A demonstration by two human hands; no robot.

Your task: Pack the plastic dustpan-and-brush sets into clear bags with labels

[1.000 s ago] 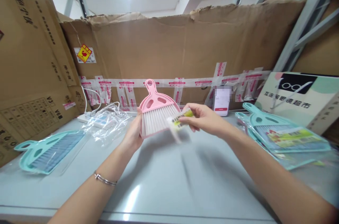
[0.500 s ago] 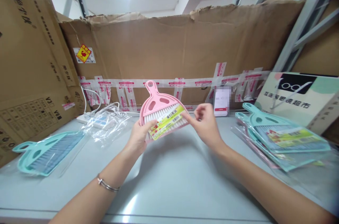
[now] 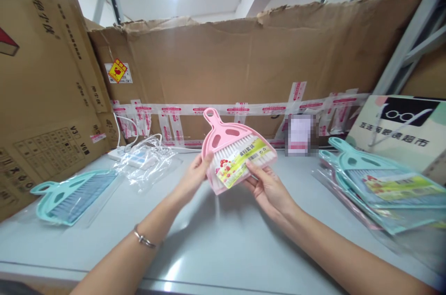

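A pink dustpan and brush set [image 3: 226, 133] is held up above the table, handle upward and tilted. White bristles fill its middle, and a yellow-green label [image 3: 240, 161] with a red cartoon figure lies across them. My left hand [image 3: 195, 175] grips the dustpan's left edge, thumb in front. From below right, my right hand [image 3: 266, 186] pinches the lower edge, its thumb on the label and its fingers behind. At the left, a teal dustpan and brush set [image 3: 75, 197] lies in clear plastic.
On the right lies a stack of bagged teal and pink dustpan sets [image 3: 386, 179]. Crumpled clear plastic [image 3: 146, 160] covers part of a white power strip [image 3: 134, 154]. A blurred phone [image 3: 299, 134] leans against the cardboard wall [image 3: 209, 62]; a printed box [image 3: 400, 123] stands behind the stack.
My right hand has come down from beside the dustpan and now grips its lower edge. The label has come into fuller view. The whole scene has shifted slightly right.
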